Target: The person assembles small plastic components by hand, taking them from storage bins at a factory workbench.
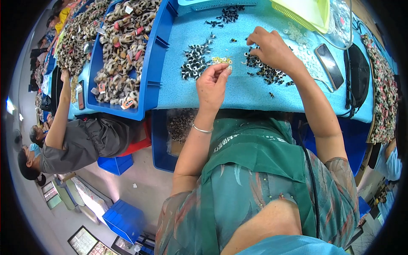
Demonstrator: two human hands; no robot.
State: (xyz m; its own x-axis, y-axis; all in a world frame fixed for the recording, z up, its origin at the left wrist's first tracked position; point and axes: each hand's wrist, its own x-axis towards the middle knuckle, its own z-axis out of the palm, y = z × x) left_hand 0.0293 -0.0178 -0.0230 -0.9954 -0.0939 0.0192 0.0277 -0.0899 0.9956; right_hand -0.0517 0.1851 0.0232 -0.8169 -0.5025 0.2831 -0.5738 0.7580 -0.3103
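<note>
Two piles of small parts lie before you on the light blue surface [242, 97]: at left, black parts with white rings [194, 60], and at right, black parts with gold-coloured rings [265, 73]. Your left hand [211, 85] is between the piles, and the fingers are narrow, seeming to pinch one small pale piece [230, 68] just beside a few yellow rings [221, 60]. Your right hand [271, 50] is over the upper part of the right pile, with its fingers curled; whether they hold something, I cannot tell.

Because the pale piece is so small and only the fingertips keep it, it could slip and be lost among the yellow rings. The piles are near each other, so a wide sweep of the hand could mix them. One loose gold-ringed part [271, 95] lies near the front edge; a careless forearm could push it down to the floor [134, 185].

Farther on the surface you have more black pieces [229, 15], scattered clear discs [297, 35], a yellow-green basket [301, 22] and, to the right, a phone [329, 66]. At left stands a blue tray [154, 63], filled with spotted plush pieces [121, 55]. Beyond it, a co-worker in grey [78, 138] sits, and a blue bin [123, 219] is on the floor.
</note>
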